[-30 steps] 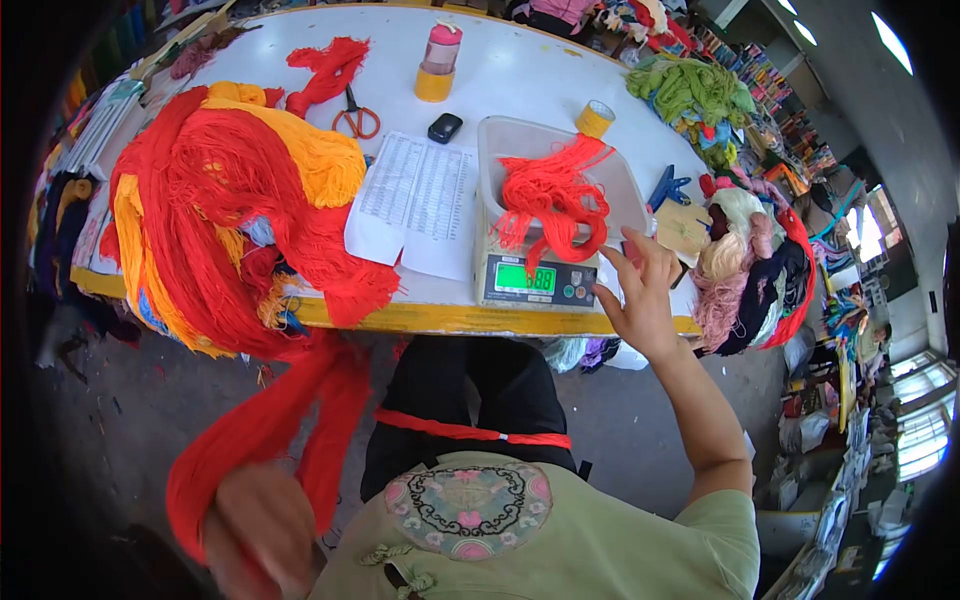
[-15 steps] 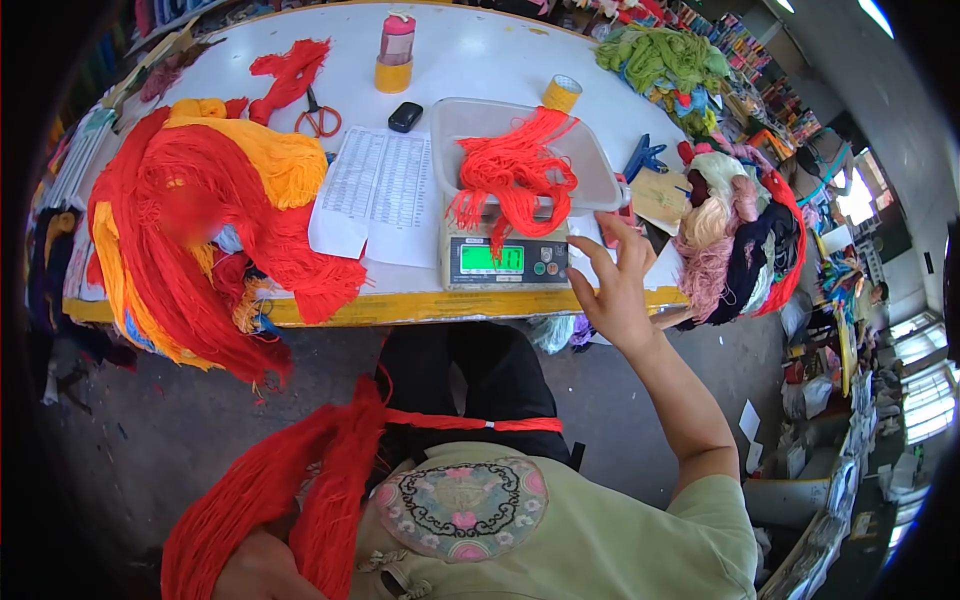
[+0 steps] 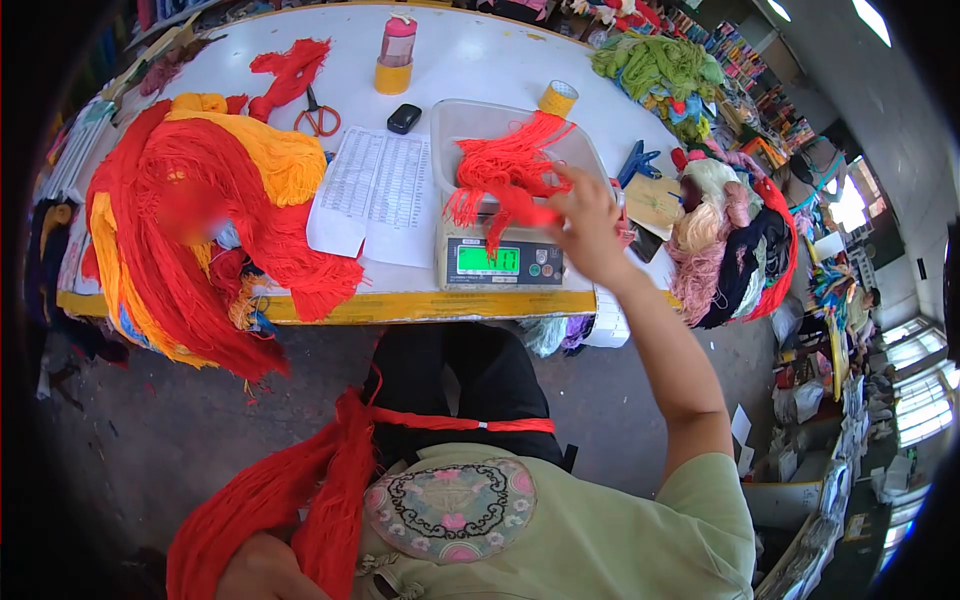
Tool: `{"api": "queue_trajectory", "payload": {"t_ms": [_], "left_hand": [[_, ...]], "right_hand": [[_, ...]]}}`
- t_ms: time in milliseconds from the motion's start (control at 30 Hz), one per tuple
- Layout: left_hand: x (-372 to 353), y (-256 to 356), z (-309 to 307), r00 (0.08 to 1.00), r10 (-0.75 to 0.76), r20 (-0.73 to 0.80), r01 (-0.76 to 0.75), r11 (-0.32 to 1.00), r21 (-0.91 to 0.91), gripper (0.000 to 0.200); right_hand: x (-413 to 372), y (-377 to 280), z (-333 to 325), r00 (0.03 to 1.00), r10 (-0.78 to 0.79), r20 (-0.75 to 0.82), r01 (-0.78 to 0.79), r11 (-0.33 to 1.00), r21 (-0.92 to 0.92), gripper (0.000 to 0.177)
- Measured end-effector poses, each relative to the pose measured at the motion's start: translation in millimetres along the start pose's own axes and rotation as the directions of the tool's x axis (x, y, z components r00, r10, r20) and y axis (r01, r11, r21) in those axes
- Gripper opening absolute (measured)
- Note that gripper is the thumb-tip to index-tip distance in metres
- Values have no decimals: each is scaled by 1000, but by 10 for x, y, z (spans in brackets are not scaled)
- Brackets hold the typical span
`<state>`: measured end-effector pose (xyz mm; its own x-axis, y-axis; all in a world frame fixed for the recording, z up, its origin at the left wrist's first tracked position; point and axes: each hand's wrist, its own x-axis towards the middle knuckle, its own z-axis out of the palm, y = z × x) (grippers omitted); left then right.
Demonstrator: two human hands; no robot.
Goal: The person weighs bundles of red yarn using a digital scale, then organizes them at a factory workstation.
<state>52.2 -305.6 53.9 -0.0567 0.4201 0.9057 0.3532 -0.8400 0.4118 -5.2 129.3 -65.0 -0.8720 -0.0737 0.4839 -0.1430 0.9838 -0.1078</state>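
Note:
My right hand reaches over the front of a digital scale. Its fingers pinch strands of red yarn, which lie in a clear plastic tray on the scale. The scale's green display is lit, with some strands hanging in front of it. At the lower left, only bare skin of my left hand or arm shows. A big red yarn hank drapes over it and hides the fingers. From that hank a narrow red bundle with a white tie stretches across my lap.
Red and orange hanks are heaped on the table's left. Nearby are printed sheets, scissors, a black fob, a pink-topped bottle and a tape roll. Mixed yarn and green yarn lie right.
My right hand has moved left and up from beside the scale to the tray, and its spread fingers have closed on the red yarn. The left side has hardly moved.

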Motion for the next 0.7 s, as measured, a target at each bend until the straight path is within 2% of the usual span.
{"api": "queue_trajectory", "payload": {"t_ms": [33, 67, 100, 133, 167, 200, 233, 267, 300, 333, 367, 400, 433, 467, 500, 533, 567, 600, 633, 667, 700], "left_hand": [[-98, -42, -111, 994, 8, 105, 7, 991, -136, 23], [-289, -123, -322, 977, 30, 209, 28, 963, -270, 19], [-418, -182, -440, 967, -1, 253, 73, 959, -274, 17], [-546, -242, -559, 955, -33, 296, 118, 954, -275, 18], [-634, -300, -624, 954, -127, 273, 173, 973, -151, 25], [-851, -299, -573, 963, -263, 65, 258, 963, 78, 24], [-992, -358, -539, 955, -282, -96, 297, 924, 239, 21], [-1116, -420, -501, 921, -294, -253, 374, 850, 372, 18], [-1138, -554, -477, 906, -271, -325, 379, 861, 340, 17], [-1159, -687, -452, 885, -246, -395, 379, 873, 307, 16], [-1195, -826, -409, 852, -266, -450, 363, 921, 143, 16], [-1200, -933, -349, 825, -335, -455, 357, 933, -39, 18], [-1204, -1041, -291, 794, -401, -458, 336, 916, -219, 21], [-1173, -1135, -214, 772, -494, -401, 335, 851, -404, 26], [-1077, -1276, -169, 806, -518, -285, 380, 823, -423, 32], [-981, -1417, -124, 829, -535, -164, 428, 795, -430, 40], [-873, -1536, -28, 804, -591, -68, 509, 743, -435, 42], [-765, -1655, 69, 768, -640, 28, 588, 688, -426, 47], [-676, -1780, 186, 736, -668, 106, 651, 655, -384, 53], [-608, -1924, 340, 742, -654, 149, 664, 686, -296, 60], [-476, -1991, 508, 748, -648, 144, 660, 702, -268, 59]], "right_hand": [[-3, 194, -78, 999, 39, -21, -35, 985, 169, 33], [0, 301, -334, 952, 305, 29, -294, 882, 368, 27], [19, 401, -634, 858, 513, 31, -398, 624, 673, 23], [37, 502, -934, 719, 695, 32, -320, 290, 902, 21], [-66, 915, -1355, 693, 721, -1, -247, 238, 939, 19], [-423, 1754, -1808, 721, 692, -26, -88, 129, 988, 20], [-606, 1520, -2162, 718, 595, -360, -52, 562, 826, 21], [-772, 1241, -2516, 607, 393, -691, -263, 919, 292, 21], [-939, 959, -2870, 431, 166, -887, -516, 852, -91, 22], [-1042, 777, -3018, 112, 405, -907, -250, 895, 369, 17], [-1310, 774, -3191, 165, 303, -939, -259, 931, 255, 20], [-1104, 182, -3023, 93, 337, -937, -335, 897, 289, 23], [-1339, 111, -3076, 202, 371, -906, -498, 836, 231, 24], [-1283, -265, -2917, 294, 519, -803, -617, 744, 255, 23], [-1385, -455, -2759, 489, 578, -654, -693, 712, 111, 23], [-1487, -617, -2563, 631, 632, -450, -724, 689, -48, 23], [-1460, -800, -2303, 814, 540, -214, -578, 791, -199, 18], [-1433, -983, -2044, 917, 396, 42, -374, 892, -252, 14], [-1227, -1193, -1910, 917, 247, 314, -205, 966, -159, 14], [-1199, -1261, -1678, 839, 204, 504, -243, 970, 12, 14], [-1187, -1294, -1496, 803, 132, 581, -233, 967, 102, 15]]}}
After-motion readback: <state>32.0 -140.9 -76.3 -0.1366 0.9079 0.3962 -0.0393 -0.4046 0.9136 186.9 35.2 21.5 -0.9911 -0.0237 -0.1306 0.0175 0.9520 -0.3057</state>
